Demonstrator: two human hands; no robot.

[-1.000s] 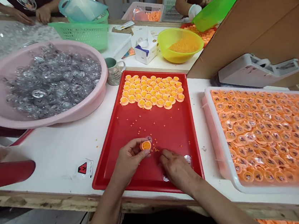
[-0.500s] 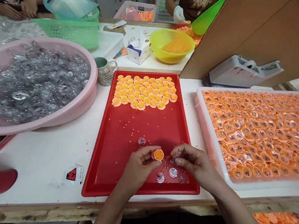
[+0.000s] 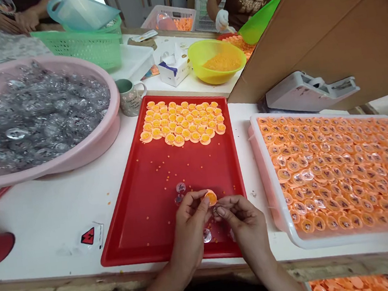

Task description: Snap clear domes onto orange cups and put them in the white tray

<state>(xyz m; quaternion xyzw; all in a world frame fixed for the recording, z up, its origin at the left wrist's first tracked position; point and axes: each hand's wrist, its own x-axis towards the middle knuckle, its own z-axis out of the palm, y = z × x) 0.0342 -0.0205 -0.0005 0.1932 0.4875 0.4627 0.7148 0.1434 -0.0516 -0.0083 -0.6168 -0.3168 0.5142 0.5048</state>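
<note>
Orange cap [image 3: 211,198] pinched in left hand [image 3: 190,223]; right hand [image 3: 241,219] pinches small dark piece [image 3: 216,211] beside it, above red tray [image 3: 128,246]; mug [image 3: 129,104] lettering unreadable.

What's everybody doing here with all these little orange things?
A person's left hand holds a small orange cup above a red tray, while their right hand pinches a tiny piece beside it. More orange cups sit clustered on the tray, and a white bin beside it is full of them. A pink basin holds clear round pieces. Farther off, another person's gloved hand shows beyond a yellow bowl.
</note>
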